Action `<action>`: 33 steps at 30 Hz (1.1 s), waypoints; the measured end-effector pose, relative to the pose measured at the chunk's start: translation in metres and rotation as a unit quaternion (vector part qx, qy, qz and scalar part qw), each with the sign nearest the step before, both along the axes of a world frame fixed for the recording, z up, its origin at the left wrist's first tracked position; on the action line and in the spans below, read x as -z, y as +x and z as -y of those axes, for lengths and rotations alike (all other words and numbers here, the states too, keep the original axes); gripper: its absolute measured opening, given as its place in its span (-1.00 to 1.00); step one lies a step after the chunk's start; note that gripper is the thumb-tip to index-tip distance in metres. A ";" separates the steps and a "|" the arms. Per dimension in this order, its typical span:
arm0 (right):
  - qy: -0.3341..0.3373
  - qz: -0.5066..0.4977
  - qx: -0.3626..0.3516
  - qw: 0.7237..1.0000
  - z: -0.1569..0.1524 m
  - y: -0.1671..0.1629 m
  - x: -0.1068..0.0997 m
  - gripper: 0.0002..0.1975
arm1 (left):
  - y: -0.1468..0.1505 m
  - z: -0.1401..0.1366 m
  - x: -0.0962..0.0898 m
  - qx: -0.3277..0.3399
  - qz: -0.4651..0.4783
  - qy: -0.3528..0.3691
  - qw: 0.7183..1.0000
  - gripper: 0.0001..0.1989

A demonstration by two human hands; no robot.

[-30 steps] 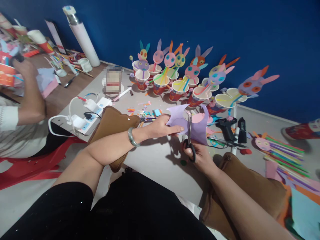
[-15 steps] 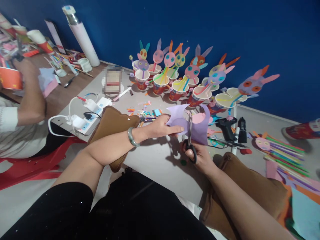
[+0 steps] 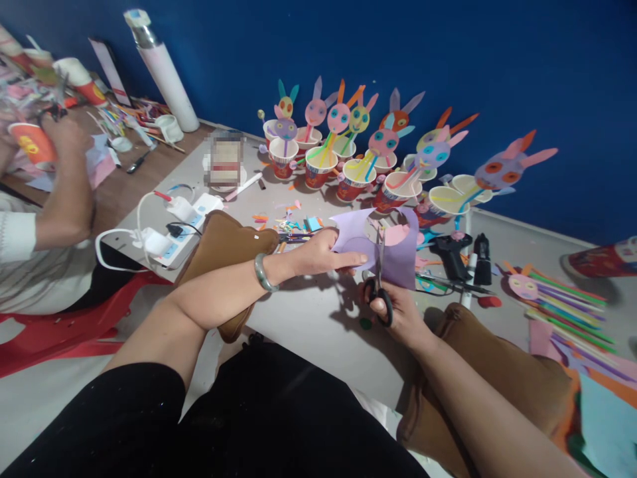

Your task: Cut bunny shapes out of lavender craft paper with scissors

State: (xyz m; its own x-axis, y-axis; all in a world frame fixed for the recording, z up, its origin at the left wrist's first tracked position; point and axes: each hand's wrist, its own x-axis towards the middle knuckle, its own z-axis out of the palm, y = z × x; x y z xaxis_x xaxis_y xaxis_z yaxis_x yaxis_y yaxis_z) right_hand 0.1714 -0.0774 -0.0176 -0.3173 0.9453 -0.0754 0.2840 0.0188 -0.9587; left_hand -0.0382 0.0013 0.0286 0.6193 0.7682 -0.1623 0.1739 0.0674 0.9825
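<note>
Between thumb and fingers, my left hand (image 3: 326, 252) pinches a sheet of purple paper (image 3: 401, 255) above the table. A rounded outline shows on the sheet beside my thumb, and a curved piece is cut out of its upper edge. My right hand (image 3: 398, 312) grips black-handled scissors (image 3: 379, 292) through their loops. Their blades point up and lie at the paper, right of my left thumb. Behind the paper, paper cups (image 3: 321, 174) carry animal heads with long paper ears. Pink paper (image 3: 395, 234) shows through the cut-out.
A brown cushion (image 3: 226, 242) lies under my left arm, another (image 3: 488, 372) under my right. A glue gun (image 3: 452, 255), a power strip (image 3: 192, 229) and coloured sticks (image 3: 572, 305) are on the table. At left, a co-worker's hand (image 3: 70, 136) holds scissors near a red cup (image 3: 32, 146).
My scissors and the purple sheet have shifted only slightly; both hands keep their holds. At left, the co-worker's hands and red cup have moved, with the cup now tilted.
</note>
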 end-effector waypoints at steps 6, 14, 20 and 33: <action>0.007 0.023 0.012 1.000 0.000 0.000 0.000 -0.33 | -0.001 0.001 0.000 -0.011 0.000 0.008 1.000 -0.69; 0.002 0.024 0.018 1.000 0.002 0.001 0.003 -0.35 | 0.000 -0.002 0.010 -0.010 0.018 0.015 1.000 -0.71; 0.002 0.021 0.020 1.000 0.001 0.002 0.005 -0.35 | 0.002 -0.002 0.012 -0.026 0.036 -0.030 0.999 -0.68; -0.018 0.010 0.007 1.000 0.001 0.001 0.002 -0.39 | 0.003 -0.002 0.013 -0.015 0.037 -0.024 0.999 -0.64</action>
